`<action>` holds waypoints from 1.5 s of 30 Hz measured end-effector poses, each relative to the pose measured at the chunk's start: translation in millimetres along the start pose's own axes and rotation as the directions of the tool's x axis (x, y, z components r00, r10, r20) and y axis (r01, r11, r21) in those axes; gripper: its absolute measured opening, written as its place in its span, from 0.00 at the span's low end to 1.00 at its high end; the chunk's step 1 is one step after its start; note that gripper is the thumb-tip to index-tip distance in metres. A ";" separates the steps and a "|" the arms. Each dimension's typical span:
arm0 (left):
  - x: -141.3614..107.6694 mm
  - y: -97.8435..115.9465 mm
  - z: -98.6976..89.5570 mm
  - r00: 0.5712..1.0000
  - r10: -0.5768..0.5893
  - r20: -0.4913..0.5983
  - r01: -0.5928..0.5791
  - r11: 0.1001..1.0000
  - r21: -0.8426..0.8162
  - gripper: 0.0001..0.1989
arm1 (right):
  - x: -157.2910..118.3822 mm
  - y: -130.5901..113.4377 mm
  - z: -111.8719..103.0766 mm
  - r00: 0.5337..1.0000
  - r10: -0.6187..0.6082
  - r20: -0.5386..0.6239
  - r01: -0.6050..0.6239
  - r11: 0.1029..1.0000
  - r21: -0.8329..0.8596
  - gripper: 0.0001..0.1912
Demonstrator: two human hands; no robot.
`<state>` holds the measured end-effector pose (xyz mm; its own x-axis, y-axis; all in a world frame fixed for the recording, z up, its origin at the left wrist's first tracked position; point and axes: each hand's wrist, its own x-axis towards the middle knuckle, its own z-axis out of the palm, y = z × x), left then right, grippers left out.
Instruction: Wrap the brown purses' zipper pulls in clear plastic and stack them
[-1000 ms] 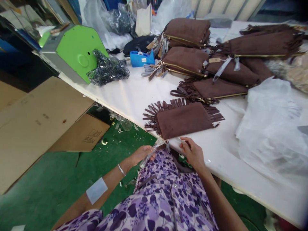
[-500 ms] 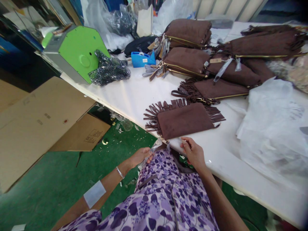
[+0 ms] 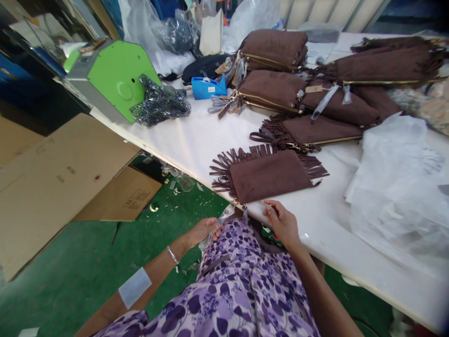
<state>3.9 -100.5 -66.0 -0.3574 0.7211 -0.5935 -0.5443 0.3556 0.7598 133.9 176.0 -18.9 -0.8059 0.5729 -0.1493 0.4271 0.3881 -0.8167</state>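
Note:
A brown fringed clutch bag (image 3: pixel 270 175) lies flat at the table's near edge, its fringe along the far edge and both ends. A brown strap (image 3: pixel 234 214) hangs from the metal clasp at its near left corner, partly wrapped in clear plastic (image 3: pixel 205 242). My left hand (image 3: pixel 205 230) is closed on this plastic, beside my purple patterned clothing. Just below the bag's near edge, my right hand (image 3: pixel 283 223) is closed in a pinch, thumb against forefinger. Whatever it may hold is too small to make out.
Several brown bags (image 3: pixel 273 89) with gold zips are piled at the back. White plastic sheeting (image 3: pixel 396 187) covers the right. A green machine (image 3: pixel 119 79), a black shiny bundle (image 3: pixel 159 103) and a blue tape dispenser (image 3: pixel 209 88) stand left. Cardboard (image 3: pixel 59 173) leans beside the table.
My left hand and forearm have shifted very slightly, still gripping the plastic. The right hand and the bag look the same; the view has tilted a little.

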 end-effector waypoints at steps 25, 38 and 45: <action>21.9 30.3 18.3 0.996 0.092 -0.013 -0.092 0.996 -0.013 0.24 | -11.1 -10.2 1.1 0.999 -0.005 0.034 0.006 1.000 -0.031 0.17; 19.2 42.1 15.4 0.996 0.075 0.049 -0.078 0.995 0.059 0.20 | -5.1 -32.8 72.0 0.885 -0.281 0.372 0.281 0.958 0.054 0.24; 22.6 43.9 8.1 0.997 0.044 0.070 -0.044 0.999 -0.006 0.21 | -6.1 -32.7 88.0 0.938 -0.208 0.278 0.203 0.978 0.047 0.15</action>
<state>-21.9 -63.8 -43.9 -0.3273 0.7756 -0.5397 -0.5325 0.3204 0.7834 88.8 96.3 -40.4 -0.9586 0.2558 -0.1253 0.2350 0.4615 -0.8555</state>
